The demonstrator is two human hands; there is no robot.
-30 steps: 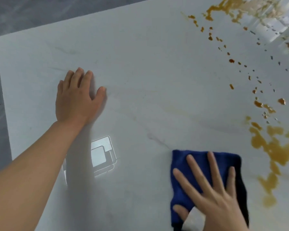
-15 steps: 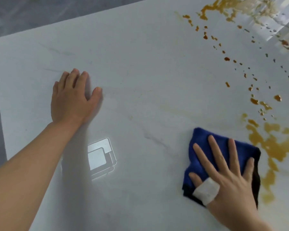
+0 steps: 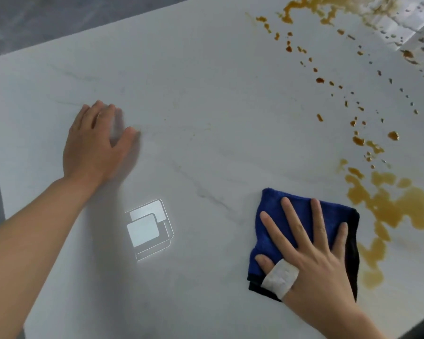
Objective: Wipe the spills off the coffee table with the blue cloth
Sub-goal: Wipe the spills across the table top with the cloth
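Blue cloth (image 3: 291,206) shifted left under flat right hand (image 3: 311,255).

Two hands (image 3: 96,143) (image 3: 311,260), one blue cloth (image 3: 274,204), one coffee table (image 3: 206,94)

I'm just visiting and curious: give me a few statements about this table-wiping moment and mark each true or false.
1. The right hand presses flat on the blue cloth. True.
2. The cloth covers the big brown puddle. False: the puddle lies beside the cloth, to its right, uncovered.
3. The left hand holds a second cloth. False: it rests bare on the table.
4. A white bandage wraps the right thumb. True.
5. Brown drops dot the table's far right part. True.
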